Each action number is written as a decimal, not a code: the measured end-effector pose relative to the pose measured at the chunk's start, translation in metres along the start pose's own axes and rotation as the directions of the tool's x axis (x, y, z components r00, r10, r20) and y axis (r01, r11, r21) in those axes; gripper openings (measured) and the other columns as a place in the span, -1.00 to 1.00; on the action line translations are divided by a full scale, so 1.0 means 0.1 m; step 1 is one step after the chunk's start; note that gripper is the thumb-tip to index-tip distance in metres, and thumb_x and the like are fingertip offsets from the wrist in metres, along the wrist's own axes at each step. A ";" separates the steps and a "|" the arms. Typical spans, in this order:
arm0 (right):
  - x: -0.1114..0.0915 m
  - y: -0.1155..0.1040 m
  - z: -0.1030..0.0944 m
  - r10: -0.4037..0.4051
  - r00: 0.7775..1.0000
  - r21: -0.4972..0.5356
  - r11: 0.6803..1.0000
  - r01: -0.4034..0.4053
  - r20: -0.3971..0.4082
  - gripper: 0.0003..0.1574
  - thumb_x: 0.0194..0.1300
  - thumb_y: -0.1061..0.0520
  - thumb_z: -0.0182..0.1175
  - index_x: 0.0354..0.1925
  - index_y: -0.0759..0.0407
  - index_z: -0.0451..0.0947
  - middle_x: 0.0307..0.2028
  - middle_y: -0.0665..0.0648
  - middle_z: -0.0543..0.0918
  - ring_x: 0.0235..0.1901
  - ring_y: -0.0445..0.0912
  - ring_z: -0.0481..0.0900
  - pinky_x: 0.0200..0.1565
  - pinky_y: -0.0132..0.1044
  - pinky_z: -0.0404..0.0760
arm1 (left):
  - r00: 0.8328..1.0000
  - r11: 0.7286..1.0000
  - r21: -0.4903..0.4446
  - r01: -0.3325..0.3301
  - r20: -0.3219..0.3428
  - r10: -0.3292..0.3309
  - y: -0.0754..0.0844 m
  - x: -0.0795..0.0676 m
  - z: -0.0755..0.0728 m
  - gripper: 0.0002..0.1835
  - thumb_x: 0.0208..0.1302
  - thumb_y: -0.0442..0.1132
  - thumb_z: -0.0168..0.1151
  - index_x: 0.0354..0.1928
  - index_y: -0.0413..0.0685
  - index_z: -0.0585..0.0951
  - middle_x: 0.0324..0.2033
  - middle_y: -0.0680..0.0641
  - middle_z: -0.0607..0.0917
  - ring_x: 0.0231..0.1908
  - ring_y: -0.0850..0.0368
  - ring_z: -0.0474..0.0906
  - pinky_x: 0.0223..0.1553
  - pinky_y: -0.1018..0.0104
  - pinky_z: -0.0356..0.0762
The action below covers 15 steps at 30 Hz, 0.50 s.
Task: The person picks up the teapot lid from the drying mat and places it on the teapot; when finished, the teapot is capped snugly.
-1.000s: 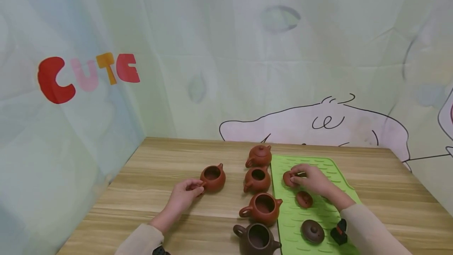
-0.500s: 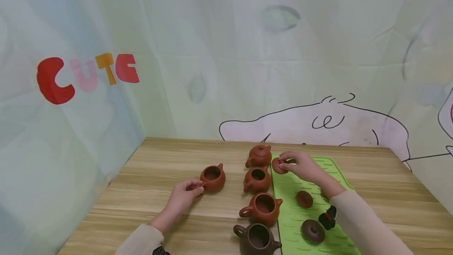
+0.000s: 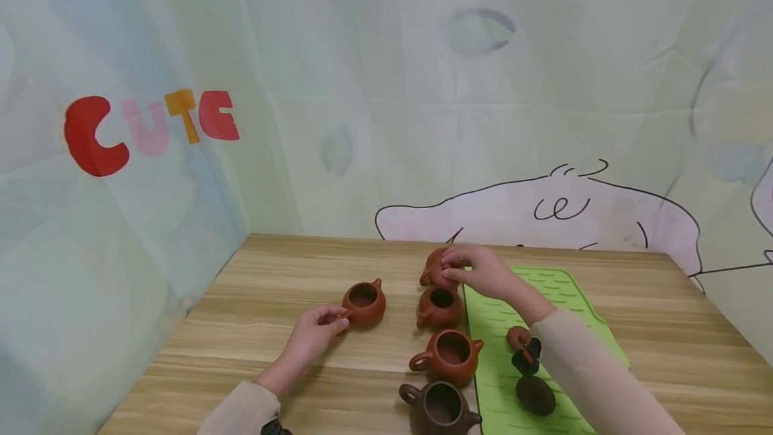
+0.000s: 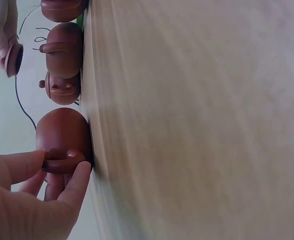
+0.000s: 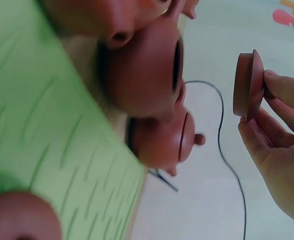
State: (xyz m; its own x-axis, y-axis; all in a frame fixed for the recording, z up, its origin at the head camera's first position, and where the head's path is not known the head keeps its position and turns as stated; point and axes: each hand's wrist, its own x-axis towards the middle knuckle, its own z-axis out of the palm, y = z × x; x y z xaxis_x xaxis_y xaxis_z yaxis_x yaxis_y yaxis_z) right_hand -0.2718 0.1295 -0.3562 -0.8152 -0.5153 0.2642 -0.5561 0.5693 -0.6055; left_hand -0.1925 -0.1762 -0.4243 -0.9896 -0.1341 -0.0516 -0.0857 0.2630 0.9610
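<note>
My left hand (image 3: 311, 337) pinches the handle of a reddish-brown clay teapot (image 3: 370, 309), which stands lidless on the wooden table. In the left wrist view, thumb and fingers close round that handle (image 4: 67, 164). Up in the air, my right hand (image 3: 486, 275) pinches a reddish teapot lid (image 5: 249, 85) by its knob, flange facing away from the palm. The head view has this hand overlapping the farthest teapot (image 3: 431, 262), whose own lid shows in the right wrist view. Nearer stand two open reddish teapots (image 3: 439, 314) and a dark brown open one (image 3: 436, 411), in one row.
A green ribbed mat (image 3: 495, 327) lies right of the row. On it rest a small reddish lid (image 3: 517, 337) and a dark brown lid (image 3: 535, 396), near my right wrist's black device (image 3: 527, 358). A printed cloth (image 3: 338, 86) hangs behind the table.
My right hand has carried the reddish lid from above the green mat leftward and away from me, to where it overlaps the farthest teapot. My left hand stays on its teapot's handle.
</note>
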 end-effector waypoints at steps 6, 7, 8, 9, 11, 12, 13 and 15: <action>0.14 -0.19 0.06 -0.001 1.000 0.007 1.000 0.001 0.032 -0.75 0.29 0.15 0.25 -0.10 0.24 0.66 -0.01 0.20 0.64 -0.01 0.07 0.60 0.01 -0.05 0.58 | 1.000 1.000 0.005 -0.006 -0.001 0.006 0.00 0.00 0.00 -0.80 0.22 -0.54 0.19 -0.10 -0.45 0.60 -0.31 -0.15 0.61 -0.34 0.19 0.56 -0.27 0.33 0.64; 0.17 -0.21 0.08 -0.003 0.999 0.004 1.000 0.003 0.035 -0.75 0.29 0.14 0.26 -0.10 0.23 0.67 -0.01 0.18 0.64 -0.01 0.06 0.59 0.02 -0.05 0.57 | 1.000 1.000 0.007 -0.006 -0.002 0.006 0.00 0.00 0.00 -0.80 0.22 -0.54 0.19 -0.10 -0.45 0.60 -0.31 -0.15 0.62 -0.34 0.19 0.56 -0.27 0.33 0.64; 0.19 -0.24 0.09 -0.005 0.999 0.002 1.000 0.005 0.041 -0.75 0.29 0.14 0.26 -0.10 0.22 0.67 -0.01 0.17 0.63 -0.01 0.05 0.59 0.02 -0.05 0.57 | 1.000 1.000 0.007 -0.007 -0.001 0.007 0.00 0.00 0.00 -0.80 0.22 -0.55 0.19 -0.10 -0.45 0.60 -0.31 -0.15 0.61 -0.34 0.19 0.56 -0.27 0.34 0.64; 0.21 -0.27 0.10 -0.009 0.999 0.001 1.000 0.009 0.044 -0.75 0.29 0.13 0.26 -0.10 0.21 0.67 -0.01 0.17 0.63 -0.02 0.04 0.59 0.02 -0.06 0.57 | 1.000 1.000 0.006 -0.007 -0.001 0.007 0.00 0.00 0.00 -0.80 0.22 -0.55 0.19 -0.10 -0.45 0.60 -0.31 -0.15 0.61 -0.33 0.19 0.56 -0.27 0.34 0.64; 0.26 -0.31 0.14 -0.010 0.999 0.019 1.000 0.009 0.052 -0.76 0.29 0.14 0.27 -0.10 0.21 0.67 -0.03 0.16 0.63 -0.06 0.00 0.60 -0.01 -0.12 0.59 | 1.000 1.000 0.005 -0.006 0.001 0.006 0.00 0.00 0.00 -0.79 0.22 -0.55 0.19 -0.10 -0.45 0.60 -0.31 -0.15 0.61 -0.33 0.19 0.56 -0.27 0.35 0.64; 0.28 -0.34 0.16 -0.006 0.998 0.044 0.999 0.004 0.062 -0.76 0.28 0.15 0.27 -0.10 0.22 0.67 -0.03 0.17 0.62 -0.10 -0.01 0.62 -0.06 -0.14 0.61 | 1.000 1.000 0.004 -0.004 0.000 0.004 0.01 0.00 0.00 -0.79 0.22 -0.55 0.19 -0.10 -0.46 0.60 -0.31 -0.15 0.61 -0.34 0.18 0.56 -0.28 0.35 0.64; 0.30 -0.36 0.18 -0.002 0.997 0.067 0.998 -0.003 0.073 -0.76 0.28 0.15 0.27 -0.10 0.23 0.66 -0.04 0.18 0.62 -0.13 -0.02 0.63 -0.11 -0.17 0.63 | 1.000 1.000 0.004 -0.003 0.000 0.003 0.01 0.00 0.00 -0.80 0.22 -0.55 0.19 -0.10 -0.46 0.60 -0.31 -0.15 0.61 -0.34 0.18 0.56 -0.28 0.35 0.64; 0.33 -0.41 0.23 0.000 0.996 0.095 0.995 -0.009 0.089 -0.75 0.28 0.16 0.27 -0.09 0.23 0.66 -0.03 0.19 0.61 -0.16 -0.03 0.64 -0.19 -0.24 0.66 | 1.000 1.000 0.004 -0.004 -0.002 0.004 0.01 0.00 0.00 -0.80 0.21 -0.54 0.19 -0.11 -0.46 0.60 -0.32 -0.16 0.61 -0.34 0.17 0.56 -0.29 0.34 0.64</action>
State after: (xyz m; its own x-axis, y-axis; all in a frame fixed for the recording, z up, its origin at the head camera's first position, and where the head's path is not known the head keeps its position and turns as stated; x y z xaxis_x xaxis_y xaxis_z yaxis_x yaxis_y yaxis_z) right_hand -0.2723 0.0744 -0.3396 -0.7976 -0.5705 0.1960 -0.5310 0.5100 -0.6767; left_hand -0.1922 -0.1759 -0.4237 -0.9898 -0.1348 -0.0469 -0.0819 0.2673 0.9601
